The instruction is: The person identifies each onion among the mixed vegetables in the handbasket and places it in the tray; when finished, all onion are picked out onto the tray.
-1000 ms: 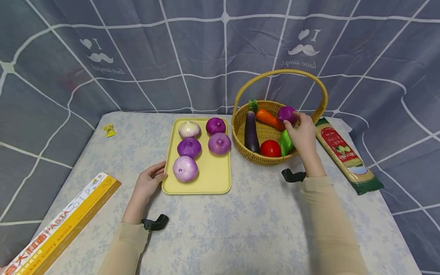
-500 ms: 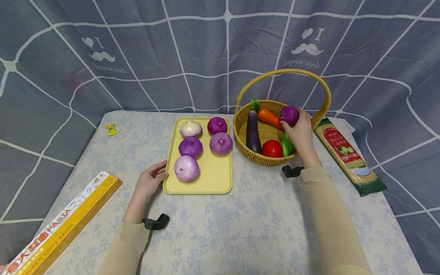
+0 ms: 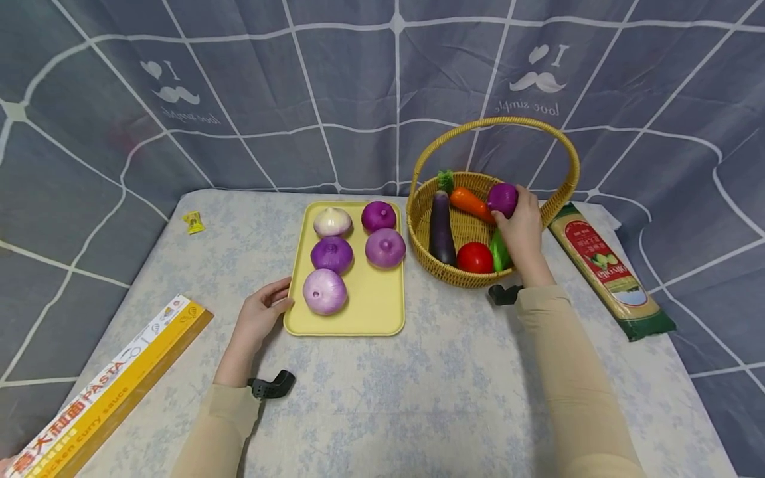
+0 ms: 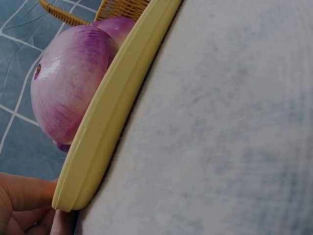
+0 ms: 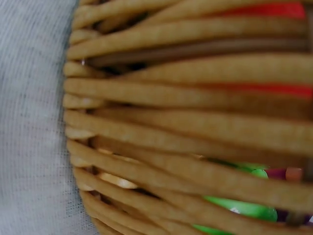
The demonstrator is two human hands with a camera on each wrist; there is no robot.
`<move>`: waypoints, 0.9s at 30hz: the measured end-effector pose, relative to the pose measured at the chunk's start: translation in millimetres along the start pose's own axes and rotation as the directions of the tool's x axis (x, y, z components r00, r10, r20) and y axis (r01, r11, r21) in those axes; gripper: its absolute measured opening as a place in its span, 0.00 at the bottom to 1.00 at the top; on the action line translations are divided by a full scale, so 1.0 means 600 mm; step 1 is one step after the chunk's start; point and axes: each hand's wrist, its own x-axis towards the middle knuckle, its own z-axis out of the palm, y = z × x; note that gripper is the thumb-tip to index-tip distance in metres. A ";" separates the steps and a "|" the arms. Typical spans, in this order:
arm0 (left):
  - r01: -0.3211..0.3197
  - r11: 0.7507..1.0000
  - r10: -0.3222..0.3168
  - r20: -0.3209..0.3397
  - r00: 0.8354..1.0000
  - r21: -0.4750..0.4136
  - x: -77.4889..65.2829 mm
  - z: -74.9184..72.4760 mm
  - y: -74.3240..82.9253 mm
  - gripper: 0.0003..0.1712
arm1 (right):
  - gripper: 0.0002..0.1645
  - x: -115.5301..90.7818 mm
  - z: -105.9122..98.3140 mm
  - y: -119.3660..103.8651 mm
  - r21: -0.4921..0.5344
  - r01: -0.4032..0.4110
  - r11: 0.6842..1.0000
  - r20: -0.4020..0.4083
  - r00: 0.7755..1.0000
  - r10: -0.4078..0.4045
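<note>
My right hand point(image 3: 521, 229) reaches over the front right of the wicker basket point(image 3: 445, 271) and grips a purple onion point(image 3: 502, 199) inside it. Around that onion lie a carrot point(image 3: 470, 202), an eggplant point(image 3: 441, 229), a tomato point(image 3: 475, 257) and a green vegetable point(image 3: 499, 251), partly hidden by the hand. My left hand point(image 3: 258, 315) holds the left edge of a yellow tray point(image 3: 373, 312); the left wrist view shows its fingers point(image 4: 32, 192) at the rim. Several onions sit on the tray, among them a pale purple one point(image 3: 325, 292) and a whitish one point(image 3: 333, 222).
A long pasta box point(image 3: 113, 392) lies at the left, and a small yellow packet point(image 3: 193, 222) at the back left. Right of the basket lies a pasta bag point(image 3: 609, 272). The basket's tall handle point(image 3: 508, 121) arches overhead. A grey curtain point(image 3: 352, 79) hangs behind.
The right hand has shifted slightly, its grip on the purple onion in the basket still in place. The left hand stays at the tray's edge. The view has shifted a little.
</note>
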 end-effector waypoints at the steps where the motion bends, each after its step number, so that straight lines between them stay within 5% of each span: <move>1: 0.000 1.000 0.000 -0.001 1.000 0.000 0.000 0.000 0.000 0.29 | 0.40 0.000 0.000 -0.001 0.002 0.004 1.000 -0.007 1.000 -0.004; 27: -0.010 1.000 0.010 -0.010 1.000 -0.006 -0.002 0.000 0.002 0.29 | 0.41 -0.008 0.000 -0.005 0.036 -0.021 0.999 -0.008 1.000 0.021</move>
